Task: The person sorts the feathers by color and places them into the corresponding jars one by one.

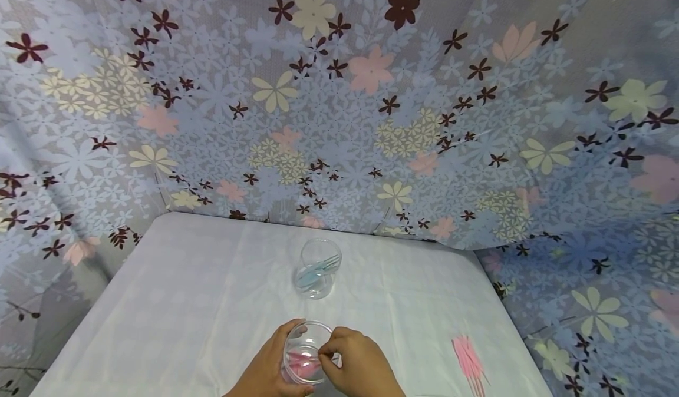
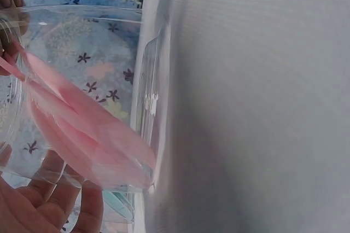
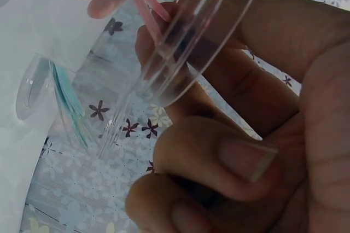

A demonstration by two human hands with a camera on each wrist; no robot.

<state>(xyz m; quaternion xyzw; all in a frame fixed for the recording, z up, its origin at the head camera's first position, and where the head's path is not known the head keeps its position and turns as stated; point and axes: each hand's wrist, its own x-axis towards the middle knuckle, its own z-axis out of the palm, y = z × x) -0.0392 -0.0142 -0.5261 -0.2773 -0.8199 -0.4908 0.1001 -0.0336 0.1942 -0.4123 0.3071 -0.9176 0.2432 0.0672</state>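
My left hand point(image 1: 269, 366) grips a clear plastic cup point(image 1: 287, 350) around its side, near the front of the table. Inside the cup lean several pink plastic spoons point(image 2: 82, 121), their wide ends down against the base and their handles up toward the rim. My right hand point(image 1: 361, 361) is at the cup's right rim, thumb and forefinger pinching at the pink handles point(image 3: 143, 6). In the right wrist view the clear rim crosses in front of those fingertips, and the other fingers are curled.
Behind the hands stands another clear cup point(image 1: 320, 245) with teal plastic cutlery point(image 1: 317, 272) leaning in it. A bundle of pink cutlery point(image 1: 468, 356) lies on the white-covered table point(image 1: 212, 279) at the right. A flowered curtain point(image 1: 339, 120) hangs along the table's far edge.
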